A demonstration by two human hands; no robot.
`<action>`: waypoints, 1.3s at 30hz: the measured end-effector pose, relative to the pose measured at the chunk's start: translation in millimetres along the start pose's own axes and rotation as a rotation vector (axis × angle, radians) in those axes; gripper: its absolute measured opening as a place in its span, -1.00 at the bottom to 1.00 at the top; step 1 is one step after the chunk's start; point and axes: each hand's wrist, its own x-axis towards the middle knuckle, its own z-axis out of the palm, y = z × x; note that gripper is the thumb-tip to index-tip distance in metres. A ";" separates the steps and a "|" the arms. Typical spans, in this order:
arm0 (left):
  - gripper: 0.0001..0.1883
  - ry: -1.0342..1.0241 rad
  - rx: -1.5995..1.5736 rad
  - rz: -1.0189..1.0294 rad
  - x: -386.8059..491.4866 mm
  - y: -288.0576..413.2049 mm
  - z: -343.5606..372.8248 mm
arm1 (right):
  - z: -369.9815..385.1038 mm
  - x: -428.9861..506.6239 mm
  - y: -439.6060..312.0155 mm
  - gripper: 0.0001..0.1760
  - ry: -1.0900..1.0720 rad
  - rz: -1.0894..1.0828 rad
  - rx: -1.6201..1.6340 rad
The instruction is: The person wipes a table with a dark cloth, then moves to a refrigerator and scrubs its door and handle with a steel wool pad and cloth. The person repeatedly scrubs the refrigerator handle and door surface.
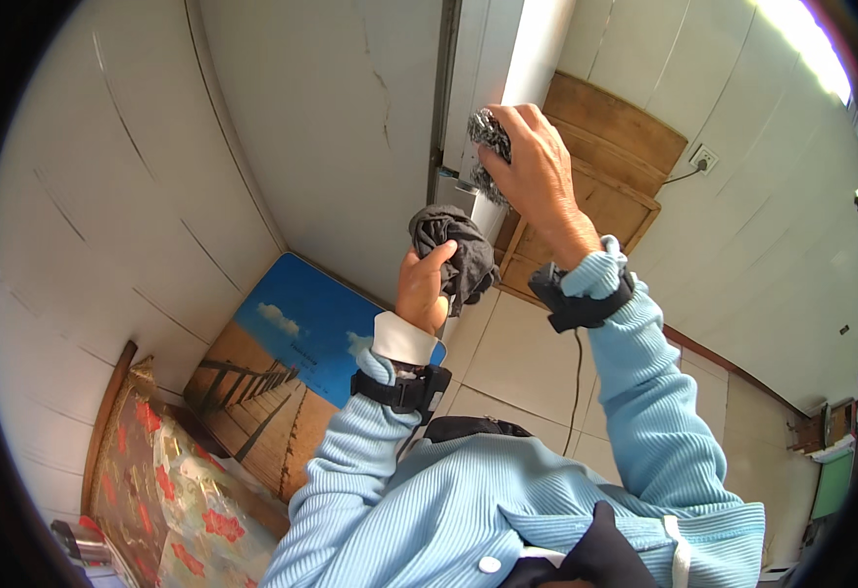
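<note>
My left hand [423,287] is closed around a bunched dark grey cloth [454,253], thumb across its front. Higher up and to the right, my right hand [535,165] grips a silvery steel-wool scourer [489,143], which is against or very near the pale door frame [473,81]. Part of the scourer is hidden behind my fingers. Below it, a small metal latch plate [465,187] shows on the frame's edge. Both my wrists wear black strapped devices over light-blue ribbed sleeves.
A table top with a beach-boardwalk picture [282,353] lies at lower left, beside a flowered plastic cover [186,507]. A wooden board piece [612,140] stands behind my right hand, near a wall socket [704,159] with a plug. A thin cable [577,389] hangs over the tiled floor [524,345].
</note>
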 end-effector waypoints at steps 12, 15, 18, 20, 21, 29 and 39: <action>-0.61 -0.080 -0.091 0.074 41.1 -30.8 -17.0 | 35.4 -29.7 -8.2 -0.53 0.020 0.131 -0.159; -0.60 -0.104 -0.176 0.018 39.5 -29.3 -17.9 | 39.4 -31.8 -8.3 -0.53 -0.084 0.343 -0.157; -0.60 -0.083 -0.168 0.003 35.5 -28.0 -17.6 | 41.7 -34.7 -4.7 -0.53 -0.020 0.174 -0.180; -0.60 -0.024 -0.135 -0.016 33.4 -27.3 -17.1 | 43.2 -35.3 -1.2 -0.52 0.083 0.173 -0.207; -0.60 -0.048 -0.150 -0.022 33.1 -26.8 -17.1 | 43.7 -35.4 0.4 -0.51 0.131 0.212 -0.173; -0.58 -0.061 -0.151 -0.097 33.8 -23.9 -21.7 | 52.6 -38.9 5.8 -0.50 0.097 0.230 -0.198; -0.59 -0.069 -0.210 -0.123 41.0 -24.1 -18.7 | 49.7 -34.0 13.5 -0.54 0.082 0.233 -0.233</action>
